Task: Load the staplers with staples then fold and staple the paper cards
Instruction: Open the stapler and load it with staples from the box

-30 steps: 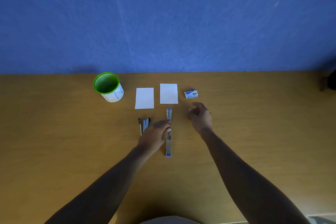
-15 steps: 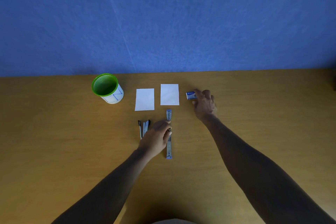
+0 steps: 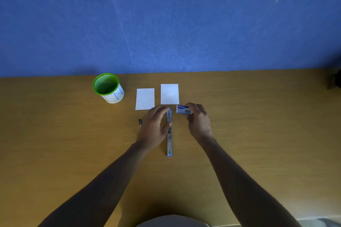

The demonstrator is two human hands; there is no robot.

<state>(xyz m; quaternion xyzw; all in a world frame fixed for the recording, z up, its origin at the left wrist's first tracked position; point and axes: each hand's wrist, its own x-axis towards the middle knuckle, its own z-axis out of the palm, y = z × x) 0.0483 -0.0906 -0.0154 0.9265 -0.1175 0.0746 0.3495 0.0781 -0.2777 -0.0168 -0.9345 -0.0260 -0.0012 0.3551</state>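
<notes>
From my remote seat I see the opened stapler (image 3: 169, 134) lying flat on the wooden worktop (image 3: 55, 143), spread out in one long line running away from the person, its far end just short of the right paper card (image 3: 169, 94). The left hand (image 3: 154, 127) rests over the stapler's left side, thumb against its middle and fingers reaching toward its far end; its grip looks loosely curved around the stapler rather than tight, and I cannot tell how firmly it presses. The right hand (image 3: 199, 121) has its grip clamped on the small blue-and-white staple box (image 3: 183, 109), pinching it between thumb and fingers, just to the right of the stapler's far end and just below the right card's near corner. Whether the box touches the worktop I cannot tell.

The left paper card (image 3: 145, 98) lies flat beside the right one, a narrow strip of worktop between them, its near edge close to the left hand's fingertips. A second stapler (image 3: 140, 122), dark, shows only as a tip poking out left of the left hand. A green mesh cup (image 3: 108, 87) with a white wrapped lower part stands upright to the left of the cards, near the blue wall (image 3: 166, 20).
</notes>
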